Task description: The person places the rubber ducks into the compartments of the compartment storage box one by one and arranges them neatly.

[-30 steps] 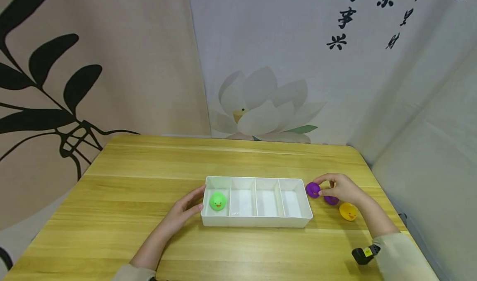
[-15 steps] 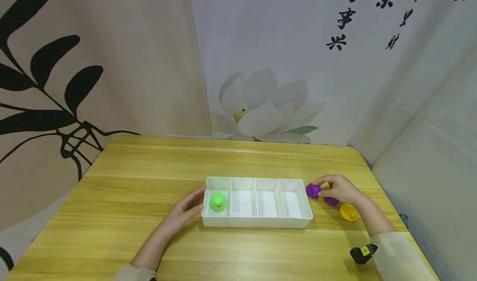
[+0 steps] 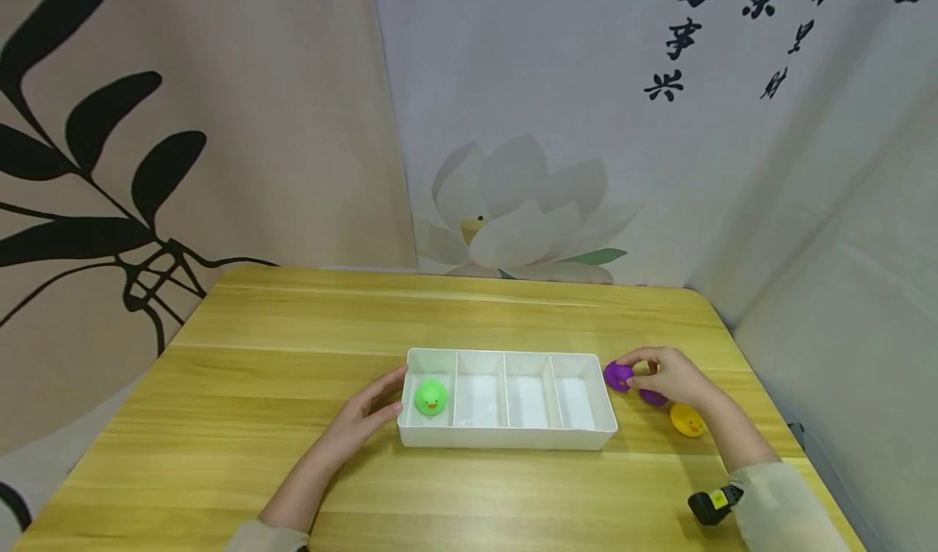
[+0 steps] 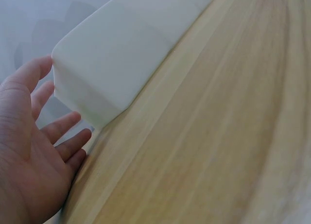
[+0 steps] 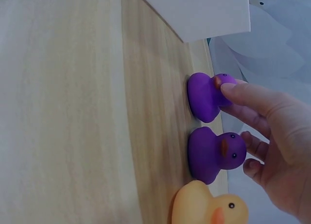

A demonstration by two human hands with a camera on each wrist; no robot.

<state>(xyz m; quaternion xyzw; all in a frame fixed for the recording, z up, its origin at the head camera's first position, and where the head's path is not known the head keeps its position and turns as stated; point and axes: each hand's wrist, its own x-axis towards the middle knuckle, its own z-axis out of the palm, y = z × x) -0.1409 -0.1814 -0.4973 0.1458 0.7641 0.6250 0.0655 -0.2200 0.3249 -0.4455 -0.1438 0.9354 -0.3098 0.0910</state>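
Toward the right edge of the worktop (image 3: 469, 316), the right hand (image 3: 676, 374) is pinching a purple duck (image 3: 617, 377), ideally lightly, the loosely spread left hand (image 3: 359, 418) touching the tray (image 3: 506, 438).

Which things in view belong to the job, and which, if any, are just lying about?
Likely in the job:
purple duck, pinched by the right hand
white tray, touched by the left hand
green duck in its leftmost compartment
second purple duck and yellow duck, near the right hand

Just surroundings:
black device at right wrist
printed curtain
wooden table
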